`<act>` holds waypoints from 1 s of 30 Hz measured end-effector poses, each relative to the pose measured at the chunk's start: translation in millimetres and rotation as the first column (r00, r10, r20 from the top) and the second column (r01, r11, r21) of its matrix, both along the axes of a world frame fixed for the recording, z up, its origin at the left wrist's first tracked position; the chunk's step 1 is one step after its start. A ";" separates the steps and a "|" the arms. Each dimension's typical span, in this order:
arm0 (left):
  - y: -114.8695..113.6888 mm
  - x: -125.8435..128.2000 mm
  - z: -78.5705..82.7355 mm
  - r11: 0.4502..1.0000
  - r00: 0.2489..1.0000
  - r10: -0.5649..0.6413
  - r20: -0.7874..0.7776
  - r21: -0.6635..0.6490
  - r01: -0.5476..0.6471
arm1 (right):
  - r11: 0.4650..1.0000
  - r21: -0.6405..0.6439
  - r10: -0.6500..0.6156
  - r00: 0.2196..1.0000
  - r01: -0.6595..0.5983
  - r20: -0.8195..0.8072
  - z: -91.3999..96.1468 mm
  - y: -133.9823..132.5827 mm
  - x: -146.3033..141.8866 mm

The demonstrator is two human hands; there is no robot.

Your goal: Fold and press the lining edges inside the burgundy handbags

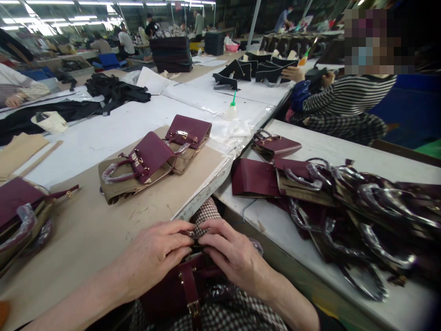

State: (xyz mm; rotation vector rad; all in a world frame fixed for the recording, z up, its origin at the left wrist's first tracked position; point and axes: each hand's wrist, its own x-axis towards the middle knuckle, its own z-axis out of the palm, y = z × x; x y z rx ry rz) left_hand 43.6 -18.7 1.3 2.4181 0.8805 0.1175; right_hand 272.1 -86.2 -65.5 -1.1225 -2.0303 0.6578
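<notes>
A burgundy handbag with a strap and gold buckle rests on my lap at the bottom of the view. My left hand and my right hand meet over its top edge, fingers curled and pressed onto it. On the tan mat in front of me lie two burgundy bags on tan flaps, their handles wrapped in clear plastic. A further burgundy bag lies at the left edge.
A pile of burgundy bags with wrapped handles covers the white table to the right. A glue bottle with a green tip stands beyond. A person in a striped top sits across. Black fabric and black bags lie farther back.
</notes>
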 end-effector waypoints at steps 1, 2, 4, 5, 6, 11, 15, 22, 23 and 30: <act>-0.6 -0.4 -0.7 1.000 1.000 0.001 0.004 0.002 -0.001 | 1.000 0.006 -0.001 1.000 0.001 0.016 0.3 -0.1 -0.3; -1.2 -1.1 -1.6 1.000 1.000 0.006 0.008 0.001 -0.006 | 1.000 0.012 -0.006 0.999 0.005 0.034 0.9 0.0 -0.6; -2.7 -2.6 -2.9 0.999 0.999 0.030 0.011 -0.023 -0.030 | 0.999 0.028 -0.020 0.997 0.018 0.068 2.4 0.4 -1.6; -3.4 -3.4 -2.9 0.998 0.999 0.047 0.009 -0.047 -0.046 | 0.999 0.037 -0.028 0.996 0.025 0.086 3.3 0.8 -2.3; -4.1 -4.0 -2.4 0.995 0.998 0.065 0.006 -0.074 -0.065 | 0.998 0.045 -0.036 0.994 0.031 0.104 4.3 1.4 -3.1; -6.9 -6.7 2.7 0.974 0.988 0.146 -0.038 -0.170 -0.151 | 0.995 0.077 -0.072 0.979 0.058 0.193 8.8 5.3 -8.8; -7.9 -9.7 2.8 0.967 0.985 0.166 -0.040 -0.191 -0.171 | 0.990 0.126 -0.095 0.971 0.068 0.221 10.6 8.0 -14.2; -8.9 -13.5 0.2 0.968 0.987 0.160 0.009 -0.200 -0.155 | 0.988 0.135 -0.104 0.969 0.075 0.222 9.6 9.7 -21.3; -8.9 -13.5 0.8 0.967 0.987 0.158 0.014 -0.203 -0.152 | 0.987 0.140 -0.107 0.970 0.077 0.221 9.5 9.5 -21.8; -8.0 -16.1 2.2 0.966 0.989 0.149 0.019 -0.217 -0.142 | 0.982 0.171 -0.121 0.967 0.084 0.222 7.3 9.2 -23.8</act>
